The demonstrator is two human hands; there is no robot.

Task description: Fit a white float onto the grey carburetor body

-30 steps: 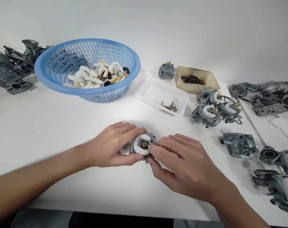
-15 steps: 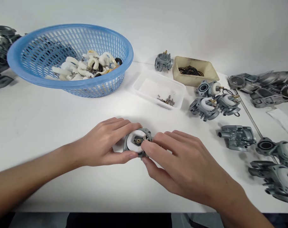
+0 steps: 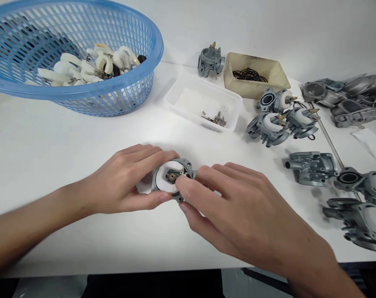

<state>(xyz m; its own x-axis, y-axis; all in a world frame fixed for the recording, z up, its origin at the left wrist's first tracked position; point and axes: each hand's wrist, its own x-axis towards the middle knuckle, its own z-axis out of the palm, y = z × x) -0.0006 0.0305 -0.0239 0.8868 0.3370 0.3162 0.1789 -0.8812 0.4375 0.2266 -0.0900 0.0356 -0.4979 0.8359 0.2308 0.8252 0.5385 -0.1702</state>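
Note:
A grey metal carburetor lies near the front of the white table, its float side facing up. Inside its rim sits a white float, with brass jets showing in the gap at the middle. My left hand is closed around the carburetor's left side, thumb in front and fingers behind. On the right side my right hand grips the body, its index fingertip pressed beside the jets at the float's hinge end. That fingertip hides part of the hinge area.
A blue basket of white floats stands back left. Behind the hands are a clear tray with small springs and pins, and a cream box of black rings. Several carburetors lie on the right, near a thin metal rod.
The camera view has shifted, so the basket sits further left and most things higher in the picture. Both hands keep their hold on the carburetor, the right index finger still at the float.

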